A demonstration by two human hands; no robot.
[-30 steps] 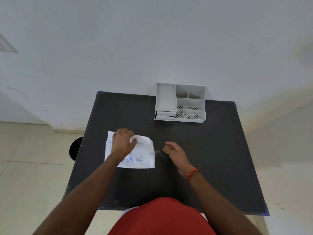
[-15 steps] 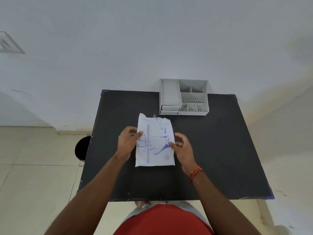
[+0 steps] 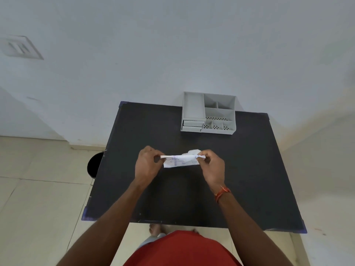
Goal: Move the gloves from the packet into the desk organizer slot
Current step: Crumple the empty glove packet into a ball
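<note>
The white glove packet (image 3: 179, 161) with blue print is held up above the middle of the black table (image 3: 249, 169), turned nearly edge-on and stretched sideways. My left hand (image 3: 147, 165) pinches its left end and my right hand (image 3: 211, 166) pinches its right end. A bit of crumpled white material (image 3: 193, 151) shows above the packet near my right hand; whether it is a glove is unclear. The grey desk organizer (image 3: 208, 113) with several slots stands at the table's far edge, well beyond both hands.
The table stands against a white wall. A round black bin (image 3: 94, 166) sits on the tiled floor by the table's left edge. My red shirt fills the bottom of the view.
The packet went from lying on the table at the left, to being held flat between both hands, to being tilted edge-on and pulled at both ends.
</note>
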